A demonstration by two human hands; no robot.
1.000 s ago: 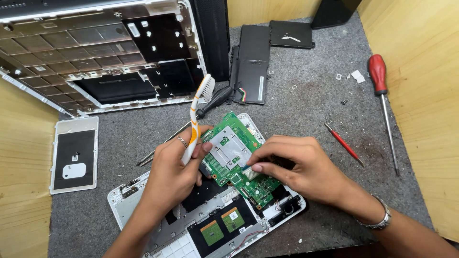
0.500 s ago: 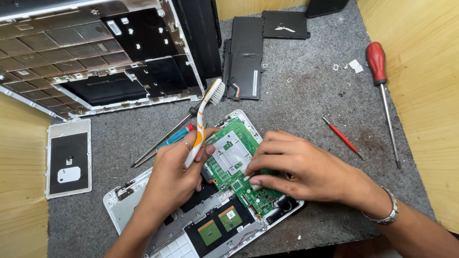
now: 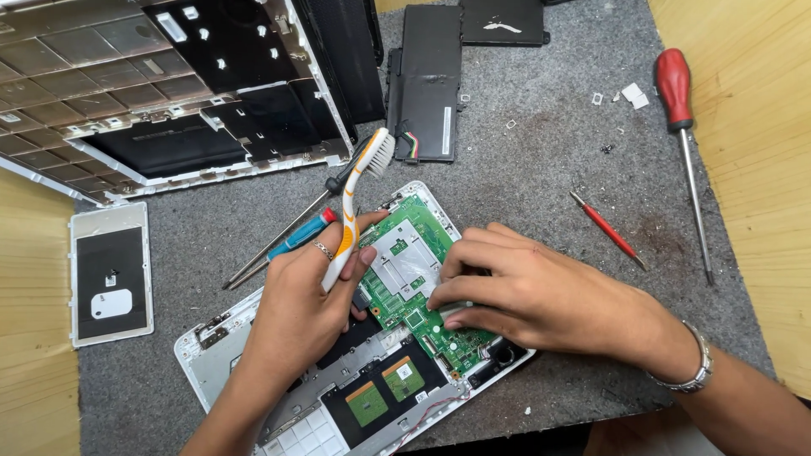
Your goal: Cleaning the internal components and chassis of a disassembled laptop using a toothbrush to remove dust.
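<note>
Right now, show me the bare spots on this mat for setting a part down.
Bare grey mat lies between the keyboard shell and white laptop base. Another patch sits between the battery and large red screwdriver. Crowded around both hands and the green board.

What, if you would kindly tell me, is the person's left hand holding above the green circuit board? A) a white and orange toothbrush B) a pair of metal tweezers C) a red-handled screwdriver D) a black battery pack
A: the left hand grips a white and orange toothbrush, bristles up, beside the green circuit board, while the red-handled screwdriver lies apart on the grey mat.
</note>
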